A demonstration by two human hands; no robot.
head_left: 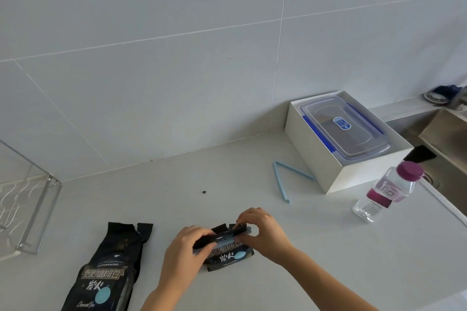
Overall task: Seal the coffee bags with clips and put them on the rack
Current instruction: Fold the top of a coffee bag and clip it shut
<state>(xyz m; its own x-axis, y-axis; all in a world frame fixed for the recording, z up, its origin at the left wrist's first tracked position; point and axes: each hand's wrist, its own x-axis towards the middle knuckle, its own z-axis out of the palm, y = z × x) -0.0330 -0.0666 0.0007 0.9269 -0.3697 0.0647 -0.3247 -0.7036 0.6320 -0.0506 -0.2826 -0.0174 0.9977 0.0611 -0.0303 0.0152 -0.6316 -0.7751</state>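
Your left hand (188, 245) and right hand (260, 230) fingers pinch the bag (227, 250)'s folded top: soft, crinkly foil, likely slippery, so grip the fold ends.

Single head-worn view, forward and down over the counter (252, 285) (wide-angle, close).

You face a glossy black foil coffee bag (228, 256), a pale blue plastic clip (285, 179), a clear plastic lidded box (346, 129), a wire metal rack (30, 209), and a matt grey countertop (227, 171).
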